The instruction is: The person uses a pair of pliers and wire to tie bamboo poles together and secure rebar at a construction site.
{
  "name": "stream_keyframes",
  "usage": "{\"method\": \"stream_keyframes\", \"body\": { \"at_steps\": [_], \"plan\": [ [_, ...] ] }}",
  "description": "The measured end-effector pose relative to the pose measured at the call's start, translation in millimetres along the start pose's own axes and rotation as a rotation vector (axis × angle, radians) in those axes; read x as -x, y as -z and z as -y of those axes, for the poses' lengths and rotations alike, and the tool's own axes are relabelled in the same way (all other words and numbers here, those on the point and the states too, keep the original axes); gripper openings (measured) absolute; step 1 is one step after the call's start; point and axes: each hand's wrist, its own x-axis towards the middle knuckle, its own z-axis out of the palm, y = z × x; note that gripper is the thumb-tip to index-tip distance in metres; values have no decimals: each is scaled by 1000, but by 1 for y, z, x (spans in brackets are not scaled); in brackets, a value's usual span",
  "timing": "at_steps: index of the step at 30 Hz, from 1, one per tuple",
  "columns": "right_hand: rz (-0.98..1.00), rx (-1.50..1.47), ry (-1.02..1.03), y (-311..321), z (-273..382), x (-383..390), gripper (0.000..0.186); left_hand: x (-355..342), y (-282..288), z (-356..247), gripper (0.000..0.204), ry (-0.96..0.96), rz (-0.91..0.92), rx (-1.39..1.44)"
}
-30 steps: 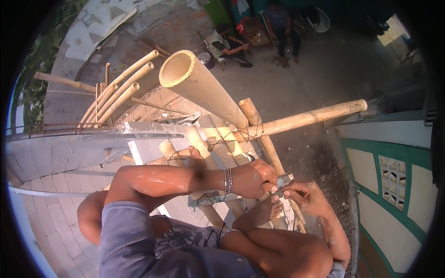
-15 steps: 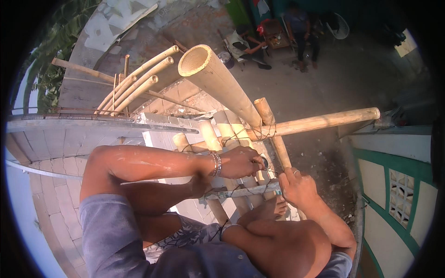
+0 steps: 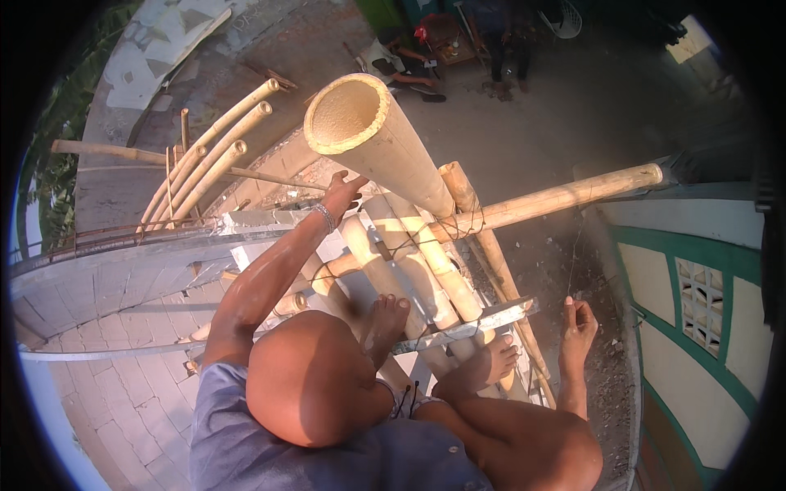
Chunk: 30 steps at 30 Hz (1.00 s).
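Note:
My left hand (image 3: 342,193) is raised beside the large upright bamboo pole (image 3: 409,164), fingers apart; whether it touches the pole I cannot tell. Out to the right, my right hand (image 3: 577,323) pinches a thin wire (image 3: 577,262) that rises from it. Crossed bamboo poles (image 3: 548,196) are lashed with dark wire (image 3: 458,225) around the upright's foot. My bare feet (image 3: 483,364) rest on the bamboo frame, by a pale, paint-marked crosspiece (image 3: 508,316).
Curved bamboo poles (image 3: 229,131) lean at back left. A concrete ledge with metal bars (image 3: 106,278) runs left. A green-and-cream wall (image 3: 663,286) drops away at right. Two seated people (image 3: 393,65) (image 3: 499,45) are on the ground below, near a wooden table (image 3: 450,45).
My hands, earlier together at the crosspiece, have separated: the left has reached up toward the upright pole, the right has moved outward with wire. My left knee has risen into view.

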Motion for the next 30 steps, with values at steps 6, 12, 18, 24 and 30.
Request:
{"method": "stream_keyframes", "body": {
  "at_steps": [6, 12, 18, 24, 30],
  "plan": [
    [-72, 28, -103, -3, 9, 34, 31, -84, -42, -9, 90, -101, 183, 448],
    [-143, 44, -85, -10, -8, 54, 27, -62, -38, -11, 86, -149, 152, 439],
    [-134, 20, -73, -35, 21, 27, 27, -49, -40, -14, 83, -236, 121, 392],
    [-275, -17, 59, -48, 18, -18, 30, -27, -48, -37, 79, -417, 119, 212],
    [-89, -123, -131, -73, 6, -86, 32, -16, -82, -85, 76, -576, 298, -316]
  ]
}}
